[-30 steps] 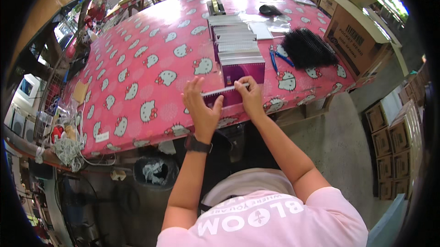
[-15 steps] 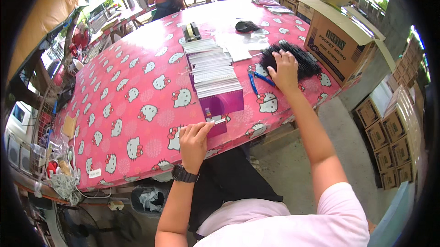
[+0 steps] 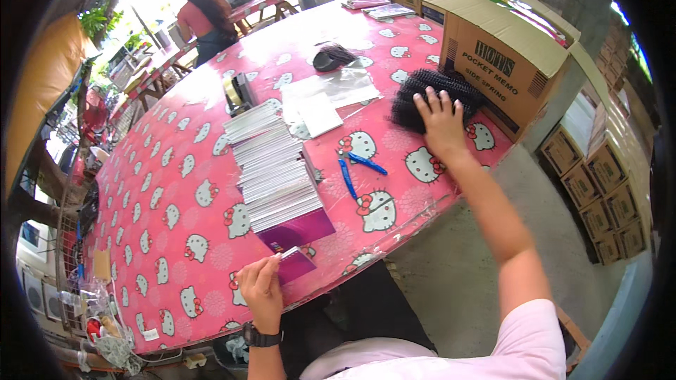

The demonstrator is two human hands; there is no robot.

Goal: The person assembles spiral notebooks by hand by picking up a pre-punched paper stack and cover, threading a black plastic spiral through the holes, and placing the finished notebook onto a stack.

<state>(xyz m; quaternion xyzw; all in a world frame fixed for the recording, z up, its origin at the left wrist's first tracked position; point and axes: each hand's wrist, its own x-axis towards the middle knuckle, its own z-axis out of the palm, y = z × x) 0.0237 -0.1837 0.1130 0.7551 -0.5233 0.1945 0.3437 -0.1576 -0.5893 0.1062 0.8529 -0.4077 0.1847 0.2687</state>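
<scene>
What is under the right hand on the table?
The right hand rests on a pile of black spiral coils. The tablecloth beneath the pile is covered there.

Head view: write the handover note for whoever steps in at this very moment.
Left hand: grip on a small purple booklet at the near table edge.
Right hand: flat on the black spiral pile beside the cardboard box; nothing lifted.
Booklet stack lies mid-table, blue pliers to its right.
Done: one booklet pulled out.
Left: that booklet shows no spiral.
</scene>
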